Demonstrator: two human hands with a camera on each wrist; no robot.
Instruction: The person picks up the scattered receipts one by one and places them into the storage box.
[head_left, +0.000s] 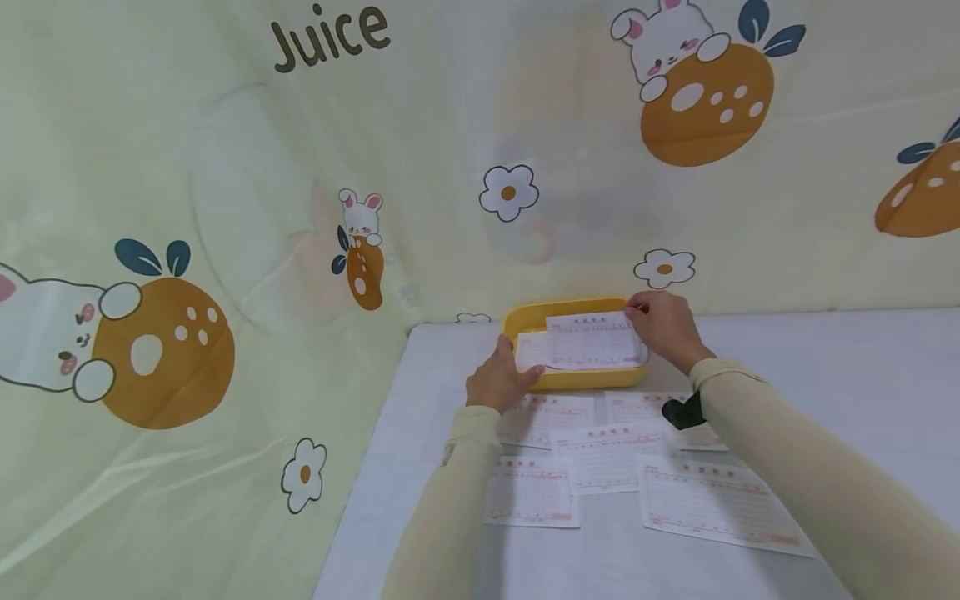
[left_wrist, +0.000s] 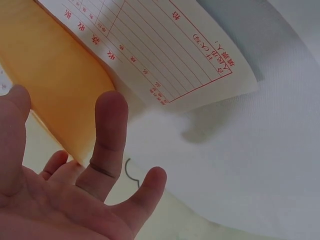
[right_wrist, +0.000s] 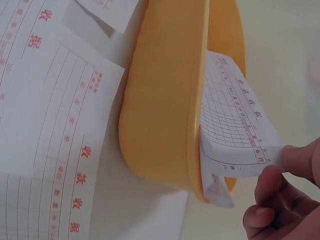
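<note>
A yellow plastic basket (head_left: pixel 573 381) stands at the back of the table with printed receipt slips inside. My right hand (head_left: pixel 666 327) pinches the upper right corner of one receipt slip (head_left: pixel 592 343) between thumb and fingers; in the right wrist view that slip (right_wrist: pixel 235 120) leans up over the basket's rim. Another slip (head_left: pixel 530 350) lies under it at the basket's left. My left hand (head_left: pixel 501 379) is at the basket's front left corner, its fingers spread against the side. In the left wrist view the left fingers (left_wrist: pixel 111 130) look extended beside the yellow wall (left_wrist: pixel 60 75).
Several receipt slips with red print lie on the white table in front of the basket, among them one at front right (head_left: pixel 720 504) and one at front left (head_left: pixel 532 492). Behind the table hangs a pale curtain (head_left: pixel 435 250) with rabbit and orange prints.
</note>
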